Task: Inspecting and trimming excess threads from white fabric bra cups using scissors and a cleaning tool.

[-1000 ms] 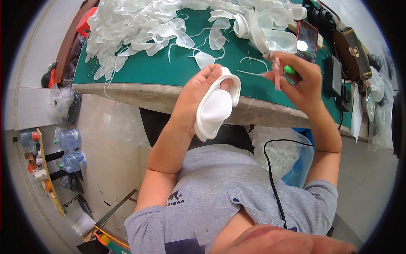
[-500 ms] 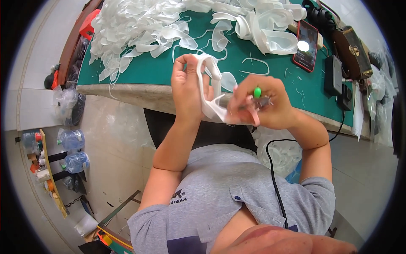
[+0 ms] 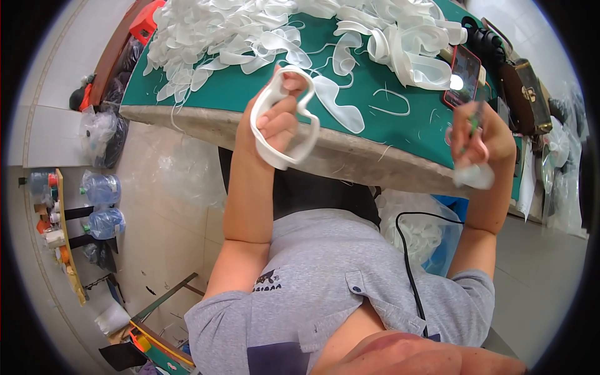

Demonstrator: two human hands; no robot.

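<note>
Left hand (image 3: pixel 275 119) grips white goggle-shaped frame (image 3: pixel 265 151) above near edge of table (image 3: pixel 406 134). Right hand (image 3: pixel 490 134), blurred, holds pink-handled tool (image 3: pixel 480 149) and whitish scrap (image 3: pixel 475 177) by table's right end. White pieces (image 3: pixel 219 37) lie heaped on table's far left; red-edged phone (image 3: pixel 464 72), far right.

"What colour was the tabletop (image 3: pixel 237 94)?"
"Deep green, and its edge (image 3: pixel 362 162) was mottled grey-brown."
"And the frame (image 3: pixel 270 153)?"
"Plain white, like the pile of pieces (image 3: pixel 219 37)."
"The shirt (image 3: pixel 312 250)?"
"Flecked grey, with a black print (image 3: pixel 267 281) and a navy patch (image 3: pixel 278 357)."
"What was brighter?"
"Pink-handled scissors (image 3: pixel 481 145), a red-rimmed phone (image 3: pixel 462 69), pale blue bottles (image 3: pixel 102 187)."
"Darker?"
"The cord (image 3: pixel 407 262) was black, the bag (image 3: pixel 524 84) brown."
</note>
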